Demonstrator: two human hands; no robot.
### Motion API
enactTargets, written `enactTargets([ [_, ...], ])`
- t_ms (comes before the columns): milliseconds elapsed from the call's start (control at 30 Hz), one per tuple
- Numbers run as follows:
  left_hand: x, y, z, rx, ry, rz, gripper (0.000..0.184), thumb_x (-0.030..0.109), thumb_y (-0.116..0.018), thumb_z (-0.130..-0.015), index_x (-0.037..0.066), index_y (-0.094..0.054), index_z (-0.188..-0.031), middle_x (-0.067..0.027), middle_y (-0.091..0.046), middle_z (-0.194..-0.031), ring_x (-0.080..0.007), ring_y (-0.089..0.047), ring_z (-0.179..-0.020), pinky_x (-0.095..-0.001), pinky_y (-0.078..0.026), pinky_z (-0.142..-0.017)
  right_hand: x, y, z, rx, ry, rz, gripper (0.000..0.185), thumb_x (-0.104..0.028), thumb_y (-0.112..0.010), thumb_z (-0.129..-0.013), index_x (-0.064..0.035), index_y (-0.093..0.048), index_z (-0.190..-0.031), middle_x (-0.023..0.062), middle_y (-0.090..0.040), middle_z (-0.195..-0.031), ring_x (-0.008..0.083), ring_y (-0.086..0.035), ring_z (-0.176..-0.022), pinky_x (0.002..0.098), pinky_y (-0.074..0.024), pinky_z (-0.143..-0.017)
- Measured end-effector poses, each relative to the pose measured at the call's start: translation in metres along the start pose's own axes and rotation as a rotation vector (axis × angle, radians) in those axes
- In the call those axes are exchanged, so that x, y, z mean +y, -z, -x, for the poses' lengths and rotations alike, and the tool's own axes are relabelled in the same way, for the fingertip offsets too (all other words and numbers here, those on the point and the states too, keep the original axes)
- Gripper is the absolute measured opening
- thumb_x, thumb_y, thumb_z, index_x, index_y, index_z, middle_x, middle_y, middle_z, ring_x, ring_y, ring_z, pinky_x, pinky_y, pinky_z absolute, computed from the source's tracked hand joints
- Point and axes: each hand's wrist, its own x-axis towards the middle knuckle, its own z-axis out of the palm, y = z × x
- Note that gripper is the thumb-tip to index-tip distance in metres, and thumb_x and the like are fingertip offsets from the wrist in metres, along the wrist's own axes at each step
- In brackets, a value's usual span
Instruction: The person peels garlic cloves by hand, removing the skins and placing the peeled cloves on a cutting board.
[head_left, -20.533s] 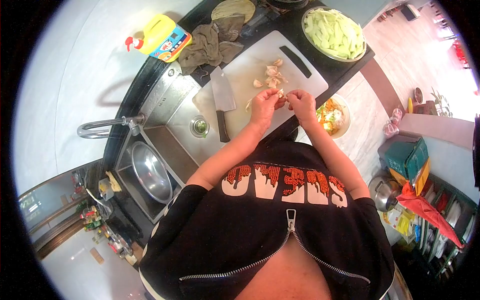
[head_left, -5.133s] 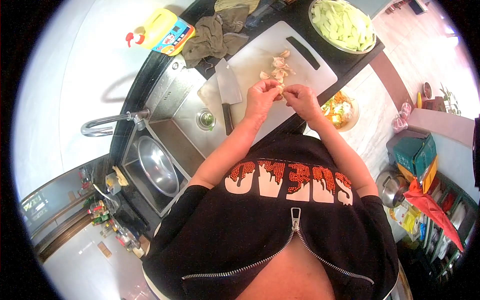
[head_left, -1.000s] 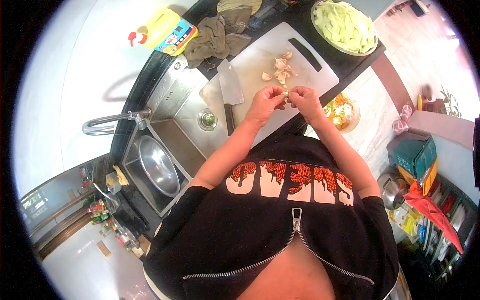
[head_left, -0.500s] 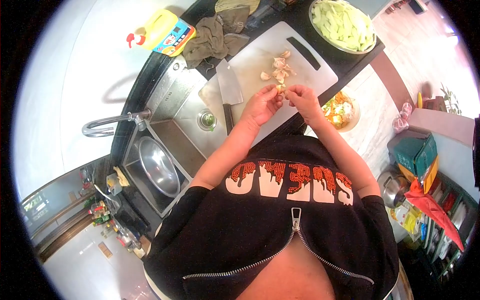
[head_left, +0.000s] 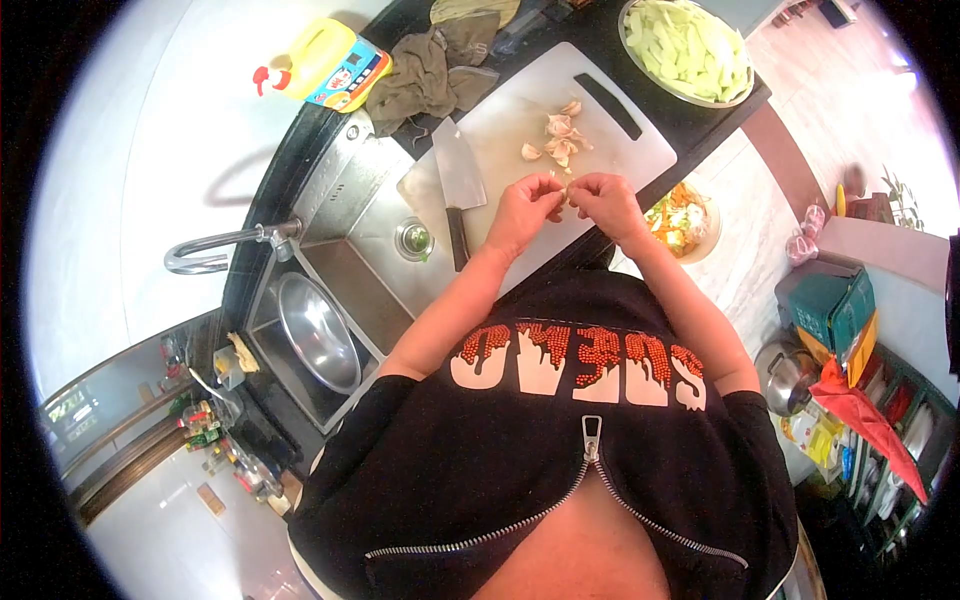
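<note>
Over the near edge of the white cutting board (head_left: pixel 625 165), my left hand (head_left: pixel 530 208) and my right hand (head_left: pixel 606 207) meet with fingertips pinched together. Between them is a small pale garlic clove (head_left: pixel 567 192), mostly hidden by the fingers. Just beyond my fingertips lies a loose pile of garlic cloves (head_left: pixel 561 140), with single cloves beside it. A cleaver (head_left: pixel 461 172) rests flat on the board to the left of my left hand, its dark handle toward me.
The sink (head_left: pixel 375 235) with its faucet (head_left: pixel 225 248) lies left, a metal basin (head_left: pixel 318 333) in it. A yellow bottle (head_left: pixel 335 65) and grey cloth (head_left: pixel 425 80) are behind. Sliced green vegetables fill a bowl (head_left: pixel 686 52) at upper right; a bowl of scraps (head_left: pixel 683 224) stands below the counter.
The left hand has turned slightly, and the fingertips of both hands have closed over the clove, which showed more clearly half a second ago. The pile and cleaver have stayed put.
</note>
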Motion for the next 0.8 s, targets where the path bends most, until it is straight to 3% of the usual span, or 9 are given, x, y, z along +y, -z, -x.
enactTargets([
  [167,0.001,0.005,0.003,-0.038,-0.148,-0.256,0.007,0.002,-0.057,-0.083,0.000,-0.058,-0.090,-0.0016,-0.058,-0.076,-0.0083,-0.054,-0.065,-0.0231,-0.048,-0.059,-0.001,0.007,-0.003,-0.121,0.052,0.103,0.017,-0.013,-0.058,-0.075,0.0024,-0.065,-0.079,0.0062,-0.062,-0.063,0.0112,-0.059,-0.057,0.0255,-0.0488,-0.055],
  [467,0.007,0.003,0.005,-0.024,-0.227,-0.368,0.007,0.001,-0.057,-0.082,-0.001,-0.058,-0.090,-0.0026,-0.059,-0.076,-0.0092,-0.056,-0.065,-0.0238,-0.048,-0.060,0.003,-0.002,-0.007,-0.027,0.073,0.112,0.014,-0.010,-0.057,-0.075,0.0013,-0.064,-0.072,0.0059,-0.060,-0.060,0.0118,-0.058,-0.053,0.0257,-0.0476,-0.050],
  [567,0.006,0.004,0.004,-0.021,-0.239,-0.388,0.006,0.001,-0.057,-0.083,-0.001,-0.058,-0.089,-0.0024,-0.059,-0.075,-0.0094,-0.057,-0.066,-0.0237,-0.048,-0.060,0.015,-0.005,-0.010,-0.068,-0.039,-0.148,0.013,-0.009,-0.056,-0.076,0.0015,-0.060,-0.072,0.0041,-0.056,-0.058,0.0114,-0.052,-0.049,0.0257,-0.0444,-0.047],
  [667,0.009,0.004,0.003,-0.040,-0.276,-0.375,0.005,0.000,-0.057,-0.083,-0.001,-0.057,-0.088,-0.0031,-0.058,-0.076,-0.0099,-0.057,-0.066,-0.0236,-0.048,-0.062,0.024,-0.008,-0.012,-0.139,-0.278,-0.612,0.011,-0.010,-0.056,-0.078,0.0001,-0.057,-0.074,0.0023,-0.052,-0.060,0.0106,-0.046,-0.047,0.0255,-0.0408,-0.045],
  [767,0.002,0.006,-0.002,-0.054,-0.114,-0.137,0.004,0.003,-0.055,-0.086,0.001,-0.057,-0.090,-0.0049,-0.059,-0.080,-0.0121,-0.059,-0.070,-0.0242,-0.050,-0.064,0.020,-0.005,-0.010,-0.188,-0.393,-0.881,0.012,-0.012,-0.056,-0.080,-0.0011,-0.055,-0.075,0.0022,-0.051,-0.061,0.0103,-0.044,-0.048,0.0249,-0.0392,-0.047],
  [800,-0.001,0.007,-0.003,-0.034,-0.040,0.100,0.005,0.004,-0.054,-0.087,0.002,-0.057,-0.090,-0.0055,-0.059,-0.082,-0.0129,-0.059,-0.071,-0.0246,-0.051,-0.064,0.023,-0.005,-0.011,-0.208,-0.368,-0.834,0.012,-0.012,-0.057,-0.081,-0.0019,-0.055,-0.076,0.0014,-0.051,-0.062,0.0099,-0.044,-0.049,0.0243,-0.0389,-0.047],
])
